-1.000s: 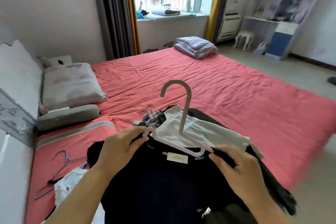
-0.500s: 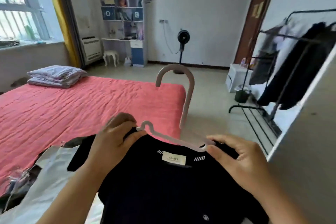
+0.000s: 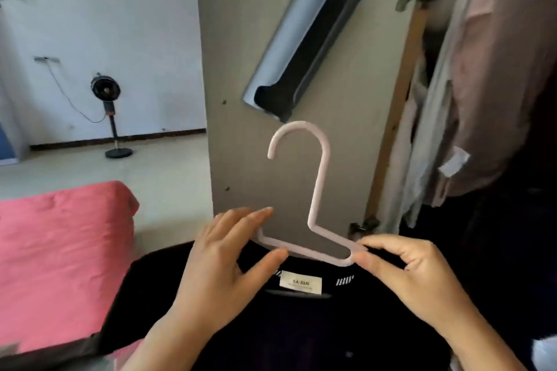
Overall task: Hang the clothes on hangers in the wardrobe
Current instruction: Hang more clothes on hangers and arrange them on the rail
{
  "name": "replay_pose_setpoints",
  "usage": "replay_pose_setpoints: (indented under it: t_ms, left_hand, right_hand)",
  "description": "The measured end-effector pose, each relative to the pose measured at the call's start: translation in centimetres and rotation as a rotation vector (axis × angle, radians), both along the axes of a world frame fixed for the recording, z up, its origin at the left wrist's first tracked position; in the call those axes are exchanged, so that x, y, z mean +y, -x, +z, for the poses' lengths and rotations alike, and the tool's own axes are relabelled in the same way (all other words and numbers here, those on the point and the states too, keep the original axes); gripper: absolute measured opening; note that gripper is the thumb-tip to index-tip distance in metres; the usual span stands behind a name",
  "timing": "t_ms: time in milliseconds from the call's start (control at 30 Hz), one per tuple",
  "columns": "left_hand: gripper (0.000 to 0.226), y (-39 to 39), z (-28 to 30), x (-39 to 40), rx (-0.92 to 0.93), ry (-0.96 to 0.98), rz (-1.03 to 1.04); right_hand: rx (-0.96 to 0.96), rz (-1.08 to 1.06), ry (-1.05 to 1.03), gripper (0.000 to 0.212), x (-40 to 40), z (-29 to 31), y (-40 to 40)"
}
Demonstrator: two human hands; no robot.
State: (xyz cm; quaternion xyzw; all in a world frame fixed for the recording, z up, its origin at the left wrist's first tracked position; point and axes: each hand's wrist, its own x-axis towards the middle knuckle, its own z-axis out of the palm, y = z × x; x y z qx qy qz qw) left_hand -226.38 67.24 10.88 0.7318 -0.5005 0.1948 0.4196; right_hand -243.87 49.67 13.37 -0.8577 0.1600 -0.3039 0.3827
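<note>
The person is carrying a black shirt [image 3: 301, 325] on a pale pink hanger [image 3: 316, 205] in front of the wardrobe door [image 3: 241, 99], hook upright and free, evidently for hooking inside. The right hand [image 3: 413, 277] is pinching the hanger's shoulder bend between thumb and forefinger. The left hand [image 3: 223, 268] is bracing the other shoulder, fingers nearly straight, apparently to level the load; garments [image 3: 488, 69] are hanging to the right.
</note>
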Motion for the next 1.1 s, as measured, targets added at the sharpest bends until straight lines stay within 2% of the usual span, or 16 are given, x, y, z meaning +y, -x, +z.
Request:
replay_pose_setpoints:
  t_ms: [100, 200, 267, 333, 433, 567, 700, 967, 1100]
  left_hand:
    - [0.053, 3.4, 1.1, -6.8, -0.060, -0.013, -0.110]
    - [0.052, 5.9, 2.4, -12.8, 0.068, -0.029, -0.283]
    - [0.042, 7.7, 3.1, -16.0, 0.115, -0.037, -0.411]
    - [0.032, 9.3, 3.8, -18.6, 0.192, -0.032, -0.488]
    - [0.011, 10.7, 4.5, -22.0, 0.384, 0.021, -0.563]
    - [0.013, 11.2, 6.1, -25.9, 0.441, 0.023, -0.678]
    - [0.015, 11.1, 7.4, -28.1, 0.431, -0.004, -0.817]
    - [0.013, 13.1, 10.5, -30.5, 0.441, -0.005, -1.070]
    - [0.018, 13.4, 11.7, -31.3, 0.460, 0.002, -1.161]
  right_hand:
    - [0.051, -0.143, 0.020, 0.012, -3.5, 0.4, 4.6]
    - [0.039, -0.301, 0.073, 0.013, -5.9, 0.6, 7.9]
    - [0.041, -0.400, 0.128, 0.019, -6.6, 0.8, 9.6]
    - [0.067, -0.506, 0.139, 0.010, -7.3, 0.9, 10.7]
    - [0.094, -0.679, 0.173, 0.022, -7.7, 1.1, 11.4]
    - [0.149, -0.848, 0.144, 0.018, -7.4, 1.7, 10.8]
    - [0.133, -0.831, 0.046, 0.028, -7.5, 3.1, 11.5]
    - [0.129, -0.913, 0.037, 0.017, -6.1, 6.7, 12.7]
    - [0.118, -0.825, -0.091, 0.026, -5.0, 8.4, 13.7]
